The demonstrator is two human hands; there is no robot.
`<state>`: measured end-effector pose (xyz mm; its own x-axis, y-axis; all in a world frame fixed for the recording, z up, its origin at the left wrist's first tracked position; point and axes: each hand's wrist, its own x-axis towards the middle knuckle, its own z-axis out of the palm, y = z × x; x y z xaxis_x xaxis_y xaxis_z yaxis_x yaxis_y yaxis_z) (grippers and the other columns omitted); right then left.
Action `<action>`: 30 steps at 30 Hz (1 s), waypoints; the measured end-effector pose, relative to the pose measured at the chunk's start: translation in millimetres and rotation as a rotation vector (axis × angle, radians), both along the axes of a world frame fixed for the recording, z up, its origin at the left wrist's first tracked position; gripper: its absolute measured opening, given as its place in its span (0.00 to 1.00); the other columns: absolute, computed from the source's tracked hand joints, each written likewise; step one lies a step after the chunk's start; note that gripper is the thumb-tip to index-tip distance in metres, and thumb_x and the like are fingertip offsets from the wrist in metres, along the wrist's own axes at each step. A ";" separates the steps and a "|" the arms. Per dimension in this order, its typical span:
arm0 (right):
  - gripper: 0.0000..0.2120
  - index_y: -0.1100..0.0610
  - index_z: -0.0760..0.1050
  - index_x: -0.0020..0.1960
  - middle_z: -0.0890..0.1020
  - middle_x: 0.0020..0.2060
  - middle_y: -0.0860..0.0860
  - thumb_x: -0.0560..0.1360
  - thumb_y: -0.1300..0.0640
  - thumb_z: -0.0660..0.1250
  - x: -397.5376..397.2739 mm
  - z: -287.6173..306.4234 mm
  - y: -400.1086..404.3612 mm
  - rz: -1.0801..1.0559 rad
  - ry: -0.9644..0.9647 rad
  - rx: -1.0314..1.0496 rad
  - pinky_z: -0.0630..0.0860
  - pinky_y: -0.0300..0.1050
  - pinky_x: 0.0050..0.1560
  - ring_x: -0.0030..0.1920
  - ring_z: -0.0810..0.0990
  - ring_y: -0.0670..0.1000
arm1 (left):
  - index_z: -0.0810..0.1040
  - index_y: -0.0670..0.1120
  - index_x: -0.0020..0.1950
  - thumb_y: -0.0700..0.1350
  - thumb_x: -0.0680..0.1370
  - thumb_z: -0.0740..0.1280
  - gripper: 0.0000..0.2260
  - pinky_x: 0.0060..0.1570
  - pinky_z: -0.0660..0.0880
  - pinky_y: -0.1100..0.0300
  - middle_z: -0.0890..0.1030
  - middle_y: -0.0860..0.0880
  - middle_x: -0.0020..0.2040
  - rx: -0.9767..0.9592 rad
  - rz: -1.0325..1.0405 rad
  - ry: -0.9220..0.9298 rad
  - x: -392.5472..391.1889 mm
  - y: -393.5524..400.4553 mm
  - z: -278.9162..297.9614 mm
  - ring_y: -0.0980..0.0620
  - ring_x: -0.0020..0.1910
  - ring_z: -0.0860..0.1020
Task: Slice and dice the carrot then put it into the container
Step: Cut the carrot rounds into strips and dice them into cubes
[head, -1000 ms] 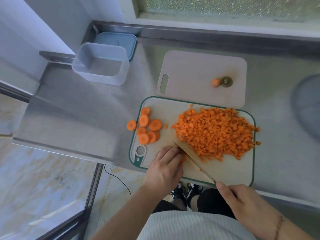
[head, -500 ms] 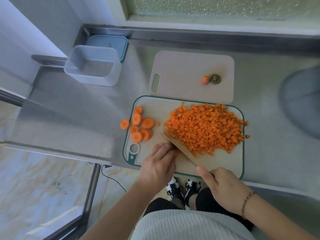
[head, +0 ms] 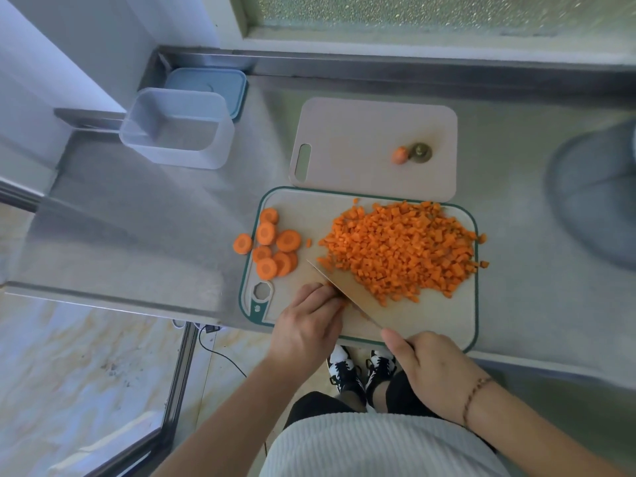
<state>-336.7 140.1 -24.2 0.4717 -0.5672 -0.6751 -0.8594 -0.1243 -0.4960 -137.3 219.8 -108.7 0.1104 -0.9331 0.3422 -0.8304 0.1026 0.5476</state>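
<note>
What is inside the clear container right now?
The clear container holds no carrot: only its bare bottom shows through. Behind it lies a blue lid, partly covered by the container. The diced carrot sits on the cutting board.

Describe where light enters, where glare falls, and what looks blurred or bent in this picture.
Head view: daylight enters through the frosted window; soft glare washes the steel counter at left; the grey round shape at right is smeared; wide-angle distortion bends the counter edges.
</note>
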 end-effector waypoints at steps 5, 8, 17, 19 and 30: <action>0.29 0.55 0.57 0.28 0.61 0.19 0.49 0.73 0.31 0.46 -12.8 11.3 3.1 -0.009 -0.051 0.051 0.64 0.38 0.28 0.24 0.61 0.46 | 0.85 0.41 0.46 0.37 0.78 0.72 0.02 0.51 0.79 0.53 0.84 0.48 0.49 -0.023 0.020 -0.050 2.0 3.0 -1.7 0.45 0.48 0.80; 0.29 0.54 0.58 0.28 0.62 0.18 0.48 0.72 0.30 0.45 -16.4 10.6 5.2 -0.020 -0.016 0.062 0.65 0.38 0.30 0.24 0.62 0.46 | 0.86 0.41 0.47 0.36 0.76 0.74 0.02 0.51 0.79 0.55 0.85 0.48 0.51 -0.012 0.019 -0.030 2.0 5.3 -3.1 0.46 0.48 0.81; 0.31 0.54 0.61 0.27 0.65 0.19 0.48 0.72 0.29 0.44 2.6 1.6 4.4 -0.002 -0.041 0.011 0.69 0.43 0.31 0.23 0.65 0.46 | 0.85 0.41 0.48 0.34 0.76 0.71 0.05 0.49 0.78 0.59 0.83 0.49 0.50 0.015 -0.011 -0.059 3.3 6.1 3.8 0.47 0.48 0.78; 0.30 0.54 0.58 0.27 0.62 0.19 0.48 0.71 0.29 0.45 -10.3 5.2 5.0 -0.014 -0.053 0.039 0.65 0.39 0.29 0.24 0.62 0.46 | 0.85 0.41 0.45 0.34 0.75 0.72 0.04 0.46 0.79 0.55 0.83 0.48 0.48 0.031 0.002 -0.082 6.0 7.0 3.1 0.46 0.47 0.79; 0.31 0.55 0.60 0.27 0.64 0.20 0.48 0.71 0.29 0.43 23.0 -2.8 6.8 0.012 -0.048 0.026 0.68 0.44 0.32 0.24 0.65 0.47 | 0.87 0.43 0.50 0.36 0.77 0.71 0.06 0.55 0.78 0.59 0.85 0.50 0.52 0.000 0.015 -0.019 9.1 7.3 3.7 0.50 0.51 0.80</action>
